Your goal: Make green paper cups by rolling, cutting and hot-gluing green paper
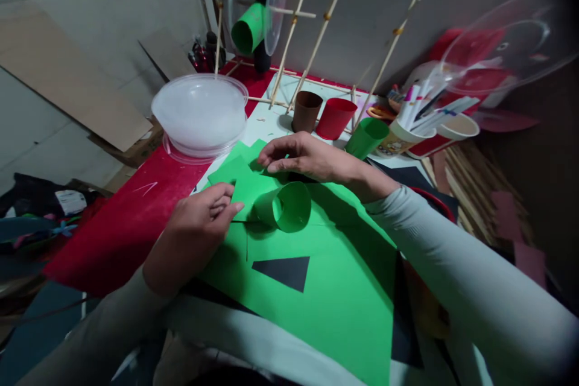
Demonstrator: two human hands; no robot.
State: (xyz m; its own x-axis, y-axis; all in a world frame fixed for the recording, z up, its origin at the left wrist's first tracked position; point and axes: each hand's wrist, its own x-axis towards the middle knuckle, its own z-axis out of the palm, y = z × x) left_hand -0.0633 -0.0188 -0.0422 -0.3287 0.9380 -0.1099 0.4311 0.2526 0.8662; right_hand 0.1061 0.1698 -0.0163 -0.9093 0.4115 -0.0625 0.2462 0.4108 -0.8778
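Left hand (194, 232): pinching bright-green flat paper piece (250, 187) by its edge | right hand (312, 157): fingers curled, grip unclear | bright-green paper tube (296, 214): sideways beside that piece, above large green paper sheet (344, 307) | risk: paper tugged sideways could roll tube

Long pale grey sleeves (465, 271), slim fit, creased right cuff (391, 208), two bare hands (192, 235)
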